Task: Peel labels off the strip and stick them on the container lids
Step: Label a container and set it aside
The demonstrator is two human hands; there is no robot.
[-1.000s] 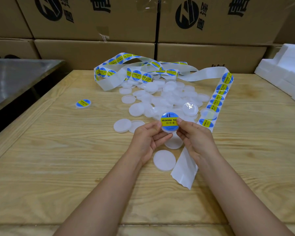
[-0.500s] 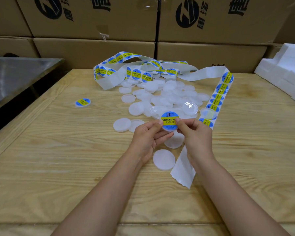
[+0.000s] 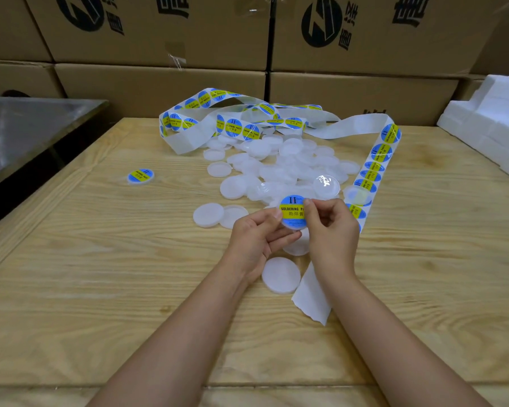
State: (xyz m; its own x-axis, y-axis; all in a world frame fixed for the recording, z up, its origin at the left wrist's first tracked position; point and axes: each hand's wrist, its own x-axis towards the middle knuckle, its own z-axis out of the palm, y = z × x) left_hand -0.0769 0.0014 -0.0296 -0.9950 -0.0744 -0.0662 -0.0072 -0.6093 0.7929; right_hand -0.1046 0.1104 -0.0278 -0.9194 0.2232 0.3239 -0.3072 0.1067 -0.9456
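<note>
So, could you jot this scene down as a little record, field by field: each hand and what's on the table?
left hand: grips the held lid by its left edge
right hand: pinches the held lid's right edge, thumb on the label
label: blue and yellow, already on the held lid
label strip: winds across the far table; peeled end near the right wrist
blank lids: heaped beyond the hands
finished lid: alone, far left
</note>
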